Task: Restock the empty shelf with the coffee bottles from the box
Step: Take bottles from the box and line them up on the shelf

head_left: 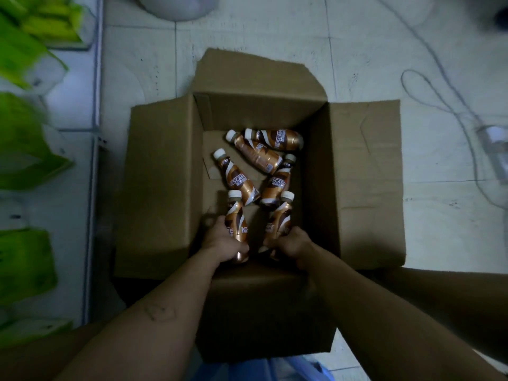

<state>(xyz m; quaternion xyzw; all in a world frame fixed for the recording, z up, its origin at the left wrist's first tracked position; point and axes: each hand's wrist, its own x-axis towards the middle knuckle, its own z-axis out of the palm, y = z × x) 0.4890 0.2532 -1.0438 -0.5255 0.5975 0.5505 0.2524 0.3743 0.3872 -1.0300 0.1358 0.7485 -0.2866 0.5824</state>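
An open cardboard box (162,188) stands on the tiled floor below me. Both my hands reach into its near end. My left hand (220,239) grips a brown-and-gold coffee bottle (237,215) with a white cap that points away from me. My right hand (291,243) grips a second coffee bottle (281,215) the same way. Several more coffee bottles (239,178) lie loose on the box bottom farther in, pointing different ways.
Shelving with green packages (24,149) runs along the left edge. The box flaps (368,174) are spread out to the left, right and far side. A grey cable (439,86) and a clear plastic bottle (494,152) lie on the floor at right.
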